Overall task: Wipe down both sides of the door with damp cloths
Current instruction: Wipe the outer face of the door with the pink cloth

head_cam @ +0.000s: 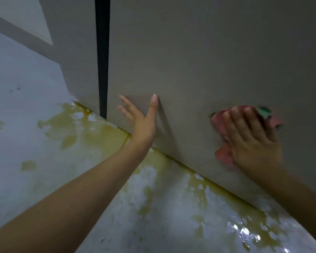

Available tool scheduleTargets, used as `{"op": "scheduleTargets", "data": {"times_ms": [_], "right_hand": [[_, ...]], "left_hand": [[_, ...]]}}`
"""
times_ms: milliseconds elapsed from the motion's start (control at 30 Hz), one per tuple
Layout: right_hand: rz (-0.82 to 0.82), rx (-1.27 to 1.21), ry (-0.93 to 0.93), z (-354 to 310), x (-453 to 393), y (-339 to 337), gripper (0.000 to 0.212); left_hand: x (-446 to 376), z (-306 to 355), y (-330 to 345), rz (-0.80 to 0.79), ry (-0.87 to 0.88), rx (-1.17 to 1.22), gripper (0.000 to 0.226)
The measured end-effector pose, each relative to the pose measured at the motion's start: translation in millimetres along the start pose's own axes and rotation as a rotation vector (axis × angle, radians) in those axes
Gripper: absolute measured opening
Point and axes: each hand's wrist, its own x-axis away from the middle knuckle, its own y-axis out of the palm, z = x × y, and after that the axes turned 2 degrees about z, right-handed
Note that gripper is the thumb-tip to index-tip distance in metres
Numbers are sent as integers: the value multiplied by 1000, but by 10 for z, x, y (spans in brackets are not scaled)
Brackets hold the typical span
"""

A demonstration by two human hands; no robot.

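Door [208, 52] fills the upper right of our view, a plain grey panel whose lower edge runs diagonally down to the right, just above the floor [26, 143]. We see a narrow dark gap [103, 61] along its left edge, between it and the grey frame [77, 61] beside it.

Our right hand [252, 141] lies flat over a pink cloth [222, 125] and presses it against the lower part of the door, fingers fairly straight and spread on top of the bunched fabric. A bit of green [264, 111] shows at the cloth's upper edge, past the fingertips; we cannot tell whether it is part of the same cloth. The cloth and fingers look slightly blurred.

Our left hand [140, 119] is held edge-on to the door, well apart from the right, near the door's left edge. Its fingers are straight and apart, holding nothing, and the thumb tip touches the panel.

Below, the pale floor is wet and glossy, with yellowish stains [77, 123] spread along the foot of the door and frame, and bright reflections [244, 232] at the lower right.
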Motion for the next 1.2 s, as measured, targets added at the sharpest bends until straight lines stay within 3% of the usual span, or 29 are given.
{"op": "scheduleTargets", "data": {"times_ms": [200,300,433,467,500,600,700,900,1033,1200], "right_hand": [[133,147,160,12,-165,26,73],[75,68,-145,-299,-153,265,62],[-302,218,-786,-652,154,515,60],[-414,193,-869,-653,254,541,61],[-468,164,-851,-597,315,533,61],[-357,66,-661,-358,482,437,66],[-270,-22,-403,-108,648,322,85],[-103,-53,-177,-234,374,312,78],[-112,-30,-345,-496,148,457,65],[-439,136,-787,-897,-23,648,57]], "left_hand": [[171,-140,199,-3,55,33,110],[148,-148,204,11,56,32,108],[163,-143,207,42,58,12,100],[162,-139,207,46,52,11,100],[156,-133,205,47,49,13,100],[153,-127,186,52,56,19,101],[152,-144,189,49,62,29,102],[117,-165,198,59,62,33,103],[101,-176,178,58,76,28,102],[128,-153,206,65,58,48,101]]}}
